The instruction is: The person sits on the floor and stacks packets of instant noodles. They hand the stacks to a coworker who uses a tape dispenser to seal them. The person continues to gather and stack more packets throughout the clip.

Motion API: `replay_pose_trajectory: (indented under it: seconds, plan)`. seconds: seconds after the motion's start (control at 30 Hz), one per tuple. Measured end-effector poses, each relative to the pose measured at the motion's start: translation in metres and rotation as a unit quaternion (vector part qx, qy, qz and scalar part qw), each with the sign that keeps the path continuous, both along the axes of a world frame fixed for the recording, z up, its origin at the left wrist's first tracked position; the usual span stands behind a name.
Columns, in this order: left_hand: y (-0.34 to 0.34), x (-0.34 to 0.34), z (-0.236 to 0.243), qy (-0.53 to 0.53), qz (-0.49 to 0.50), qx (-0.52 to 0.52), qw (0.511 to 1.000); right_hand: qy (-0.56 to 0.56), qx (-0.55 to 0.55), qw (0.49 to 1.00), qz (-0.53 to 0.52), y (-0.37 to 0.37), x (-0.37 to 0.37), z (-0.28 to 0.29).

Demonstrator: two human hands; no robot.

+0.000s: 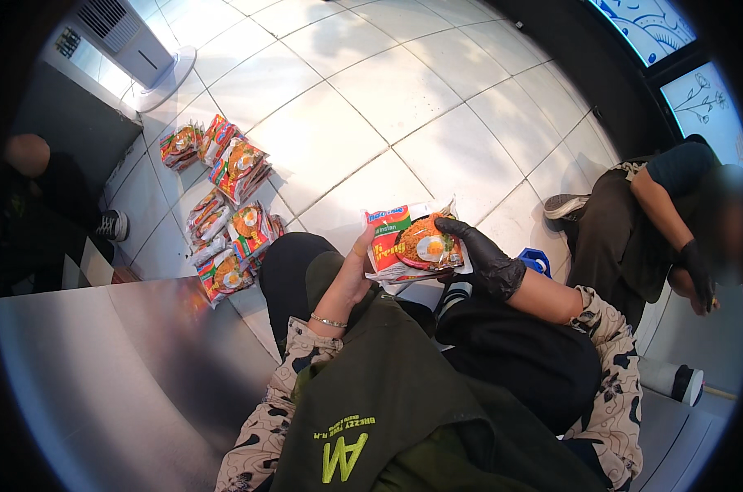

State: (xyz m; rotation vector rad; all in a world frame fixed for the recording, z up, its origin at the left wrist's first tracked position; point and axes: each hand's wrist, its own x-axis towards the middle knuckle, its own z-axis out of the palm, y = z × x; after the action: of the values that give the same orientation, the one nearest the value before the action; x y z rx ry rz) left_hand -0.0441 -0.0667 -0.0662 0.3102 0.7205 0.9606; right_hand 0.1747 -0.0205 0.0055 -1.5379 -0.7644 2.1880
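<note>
In front of my lap I hold an instant noodle packet (pixel 416 244), its red, green and white face with a picture of noodles and a fried egg turned up. My bare left hand (pixel 355 275), with a bracelet at the wrist, grips its left edge. My right hand (pixel 488 256) wears a black glove and is closed on the right edge, thumb on top. Wrapper edges under the front suggest more than one packet, but I cannot tell. To the left, on the floor, lie a far pile of similar packets (pixel 238 166) and a nearer pile (pixel 226 275) by my knee.
A shiny grey panel (pixel 93 344) stands at the lower left. A white appliance with a vent (pixel 138 49) is at the far left on the tiled floor (pixel 338 123). One person (pixel 621 230) sits at the right, another (pixel 47 197) at the left. A blue object (pixel 535 261) lies beyond my right wrist.
</note>
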Motion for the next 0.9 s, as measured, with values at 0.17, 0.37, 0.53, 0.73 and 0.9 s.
replay_pose_trajectory:
  seconds: [0.17, 0.37, 0.53, 0.73, 0.9]
  plan:
    - [-0.001, 0.000, -0.001, 0.000, 0.000, 0.005, 1.000, -0.003, 0.011, 1.000, 0.005, 0.000, -0.003, 0.007]
    - [0.000, 0.000, -0.002, -0.001, -0.002, 0.011, 1.000, 0.073, -0.031, 0.997, -0.007, 0.005, 0.009, -0.005]
    - [-0.001, 0.000, 0.003, 0.001, -0.001, 0.006, 1.000, 0.030, 0.012, 0.999, -0.015, -0.001, -0.003, 0.003]
    - [-0.001, 0.000, 0.001, -0.003, 0.002, -0.002, 1.000, 0.028, 0.009, 0.999, -0.020, -0.002, -0.005, 0.009]
    - [-0.002, 0.000, -0.001, 0.006, 0.005, -0.002, 1.000, 0.021, 0.005, 0.999, -0.026, -0.003, -0.010, 0.018]
